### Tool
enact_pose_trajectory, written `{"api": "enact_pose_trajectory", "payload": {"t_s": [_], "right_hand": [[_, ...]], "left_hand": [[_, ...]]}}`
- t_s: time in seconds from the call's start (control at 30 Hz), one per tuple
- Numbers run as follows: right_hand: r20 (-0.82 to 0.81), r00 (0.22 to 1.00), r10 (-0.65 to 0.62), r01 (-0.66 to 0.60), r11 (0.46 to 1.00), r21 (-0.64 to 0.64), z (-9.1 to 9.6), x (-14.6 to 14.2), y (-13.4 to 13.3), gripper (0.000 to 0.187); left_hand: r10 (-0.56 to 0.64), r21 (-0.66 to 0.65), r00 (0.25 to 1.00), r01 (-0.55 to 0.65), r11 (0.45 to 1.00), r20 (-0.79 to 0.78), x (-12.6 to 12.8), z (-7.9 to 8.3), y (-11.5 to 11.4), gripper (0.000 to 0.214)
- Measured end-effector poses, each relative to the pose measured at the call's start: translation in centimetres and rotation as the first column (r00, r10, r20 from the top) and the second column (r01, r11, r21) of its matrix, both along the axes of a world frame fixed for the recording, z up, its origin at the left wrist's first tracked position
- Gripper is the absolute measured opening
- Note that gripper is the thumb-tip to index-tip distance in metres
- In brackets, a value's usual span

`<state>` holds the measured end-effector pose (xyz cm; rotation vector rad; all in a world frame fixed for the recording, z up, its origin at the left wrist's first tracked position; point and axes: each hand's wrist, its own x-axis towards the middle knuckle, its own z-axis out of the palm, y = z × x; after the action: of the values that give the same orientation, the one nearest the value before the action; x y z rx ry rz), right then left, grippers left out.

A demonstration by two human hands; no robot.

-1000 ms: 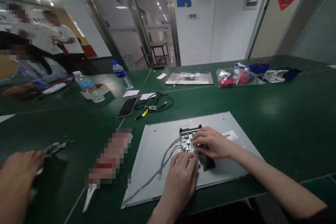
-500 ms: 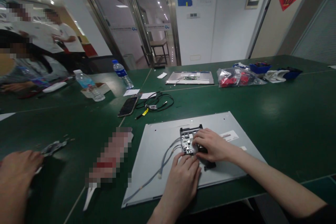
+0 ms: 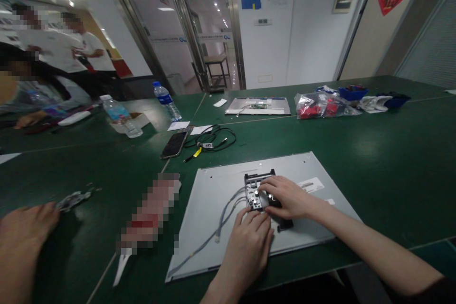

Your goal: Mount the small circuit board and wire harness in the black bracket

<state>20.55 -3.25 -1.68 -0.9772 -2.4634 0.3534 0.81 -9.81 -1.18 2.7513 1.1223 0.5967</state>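
Observation:
A flat grey metal-backed display panel (image 3: 306, 166) lies on the green table in front of me. On its middle sits a black-and-silver metal bracket (image 3: 253, 184), partly covered by my fingers. My left hand (image 3: 251, 237) rests low on the panel, its closed fingertips on the bracket's near left edge. From the right, my right hand (image 3: 283, 197) reaches over the bracket with curled fingers. Its fingertips are on the bracket's silver middle part, and its thumb is by the near edge. Grey cables (image 3: 223, 216) run from the bracket's left side across the panel.
A pixelated item (image 3: 149, 213) lies left of the panel. Another person's hand (image 3: 32, 223) is at far left, by a small crumpled object (image 3: 73, 200). Beyond are a phone (image 3: 174, 145), a coiled black cable (image 3: 228, 140), bottles (image 3: 166, 99), a second panel (image 3: 258, 106) and a plastic bag (image 3: 322, 106).
My right hand's fingers have shifted slightly left over the bracket. My left hand has barely moved. At far left, the other person's hand has come slightly away from the crumpled object.

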Motion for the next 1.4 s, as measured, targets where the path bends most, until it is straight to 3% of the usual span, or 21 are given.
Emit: {"api": "enact_pose_trajectory", "payload": {"t_s": [0.3, 0.47, 0.97, 1.4], "right_hand": [[-0.096, 0.995, 0.025, -0.033, 0.997, -0.076, 0.55, 0.1, 0.14, 0.021], [-0.106, 0.993, 0.05, -0.056, 0.997, -0.059, 0.79, 0.35, 0.45, 0.016], [-0.041, 0.999, 0.032, -0.034, 0.998, -0.052, 0.46, 0.61, 0.47, 0.036], [-0.042, 0.999, -0.003, 0.002, 0.999, -0.042, 0.2, 0.59, 0.54, 0.039]], "left_hand": [[0.001, -0.012, 1.0, -0.001, 1.0, -0.01, 0.08, 0.32, -0.07, 0.02], [0.002, -0.029, 1.0, -0.002, 1.0, -0.02, 0.07, 0.34, -0.07, 0.02], [0.02, -0.036, 1.0, -0.02, 0.999, -0.009, 0.06, 0.1, -0.04, 0.02], [0.004, -0.071, 1.0, -0.006, 0.997, -0.031, -0.11, -0.01, -0.06, 0.022]]}}
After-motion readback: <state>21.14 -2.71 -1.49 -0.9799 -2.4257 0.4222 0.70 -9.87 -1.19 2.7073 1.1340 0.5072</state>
